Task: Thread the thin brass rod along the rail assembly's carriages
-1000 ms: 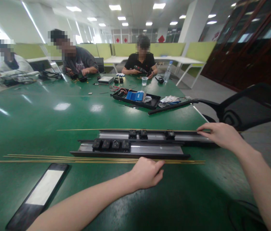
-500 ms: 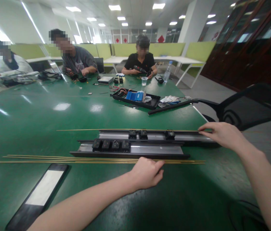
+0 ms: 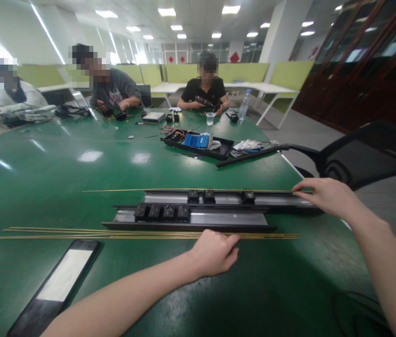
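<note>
Two long aluminium rails with black blocks lie side by side on the green table (image 3: 60, 178), the near rail (image 3: 226, 218) and the far rail (image 3: 275, 199). A bundle of thin brass rods (image 3: 113, 232) runs along the front of the near rail. My left hand (image 3: 215, 252) rests curled on the table, its fingertips closed at these rods. One single brass rod (image 3: 130, 190) lies along the back of the far rail. My right hand (image 3: 327, 196) pinches the right end of that rod, over the far rail's right end.
A dark phone or tablet (image 3: 60, 281) lies at the near left. A black tray (image 3: 201, 142) with blue parts and cables sits mid-table, white gloves (image 3: 249, 146) beside it. A black mesh chair (image 3: 369, 154) stands at the right. Three people work at the far side.
My right hand has slid a little to the right along the far rail. My left hand and the rods in front have stayed put.
</note>
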Demonstrator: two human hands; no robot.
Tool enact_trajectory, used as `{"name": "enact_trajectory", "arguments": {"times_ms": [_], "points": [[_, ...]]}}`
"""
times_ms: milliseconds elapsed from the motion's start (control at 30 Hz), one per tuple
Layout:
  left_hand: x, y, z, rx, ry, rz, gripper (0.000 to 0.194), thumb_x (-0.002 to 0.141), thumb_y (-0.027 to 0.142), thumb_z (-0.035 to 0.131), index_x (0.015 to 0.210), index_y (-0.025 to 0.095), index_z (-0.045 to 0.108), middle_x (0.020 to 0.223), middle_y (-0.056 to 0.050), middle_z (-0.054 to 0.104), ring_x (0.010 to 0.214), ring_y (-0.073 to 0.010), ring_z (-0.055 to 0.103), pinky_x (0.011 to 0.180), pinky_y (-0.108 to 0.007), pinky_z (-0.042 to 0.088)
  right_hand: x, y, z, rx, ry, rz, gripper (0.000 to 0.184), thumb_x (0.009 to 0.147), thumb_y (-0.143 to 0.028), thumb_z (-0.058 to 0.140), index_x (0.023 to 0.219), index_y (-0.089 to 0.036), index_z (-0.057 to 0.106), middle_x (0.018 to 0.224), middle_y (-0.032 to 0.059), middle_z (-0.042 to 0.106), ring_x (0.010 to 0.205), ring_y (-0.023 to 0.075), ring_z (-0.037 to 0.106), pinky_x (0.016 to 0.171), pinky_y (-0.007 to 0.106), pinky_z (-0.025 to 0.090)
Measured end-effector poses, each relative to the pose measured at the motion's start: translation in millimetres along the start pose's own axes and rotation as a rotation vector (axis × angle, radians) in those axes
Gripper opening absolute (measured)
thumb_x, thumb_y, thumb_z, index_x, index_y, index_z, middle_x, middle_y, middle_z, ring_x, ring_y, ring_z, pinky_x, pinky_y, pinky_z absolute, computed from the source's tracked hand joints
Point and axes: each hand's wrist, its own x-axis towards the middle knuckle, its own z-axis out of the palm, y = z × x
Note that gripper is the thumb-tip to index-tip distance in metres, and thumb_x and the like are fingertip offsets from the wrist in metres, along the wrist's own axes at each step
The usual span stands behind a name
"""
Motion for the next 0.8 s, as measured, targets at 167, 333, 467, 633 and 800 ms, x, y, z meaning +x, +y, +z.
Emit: {"name": "enact_trajectory", "arguments": {"times_ms": [167, 333, 467, 633, 800], "points": [[-0.3, 0.0, 0.6, -0.002, -0.002, -0.003, 0.034, 0.098, 0.034, 0.048, 0.128, 0.021, 0.058, 0.088, -0.005, 0.077, 0.078, -0.0245, 0.075, 0.067, -0.032, 0.056, -0.8, 2.6, 0.0, -0.013, -0.001, 0.038, 0.027, 0.082, -0.049, 0.06, 0.09, -0.031, 0.079, 0.089, 0.0022, 0.078, 0.075, 0.0239, 0.069, 0.056, 0.03, 0.041], [-0.7, -0.5, 0.6, -0.007, 0.0, -0.002, 0.035, 0.098, 0.033, 0.048, 0.129, 0.021, 0.057, 0.088, -0.005, 0.076, 0.078, -0.0243, 0.075, 0.067, -0.032, 0.056, -1.5, 6.3, 1.3, -0.02, -0.024, 0.048, 0.025, 0.084, -0.047, 0.06, 0.091, -0.032, 0.079, 0.092, 0.0009, 0.078, 0.078, 0.0231, 0.069, 0.059, 0.031, 0.042], [-0.2, -0.5, 0.1, -0.004, -0.008, 0.0, 0.034, 0.098, 0.033, 0.049, 0.129, 0.021, 0.057, 0.086, -0.006, 0.076, 0.077, -0.0234, 0.075, 0.068, -0.031, 0.057, -1.0, 10.1, 3.9, -0.027, -0.033, 0.066, 0.026, 0.084, -0.049, 0.061, 0.093, -0.033, 0.079, 0.096, -0.0003, 0.078, 0.081, 0.0233, 0.07, 0.06, 0.031, 0.042], [0.0, -0.8, 0.7, 0.004, -0.003, 0.002, 0.034, 0.097, 0.033, 0.049, 0.127, 0.02, 0.058, 0.085, -0.005, 0.076, 0.077, -0.0229, 0.074, 0.068, -0.031, 0.057, -1.3, 14.3, 5.8, -0.052, -0.048, 0.064, 0.027, 0.085, -0.051, 0.06, 0.094, -0.033, 0.078, 0.099, 0.0001, 0.077, 0.084, 0.0237, 0.069, 0.062, 0.03, 0.042], [-0.6, -0.5, 1.8, 0.007, 0.014, 0.01, 0.034, 0.097, 0.033, 0.05, 0.128, 0.021, 0.058, 0.085, -0.005, 0.076, 0.077, -0.0232, 0.075, 0.067, -0.031, 0.056, -2.2, 14.9, 3.9, -0.043, -0.085, 0.095, 0.029, 0.085, -0.052, 0.06, 0.095, -0.032, 0.078, 0.097, 0.0007, 0.077, 0.083, 0.0232, 0.068, 0.061, 0.03, 0.041]]}}
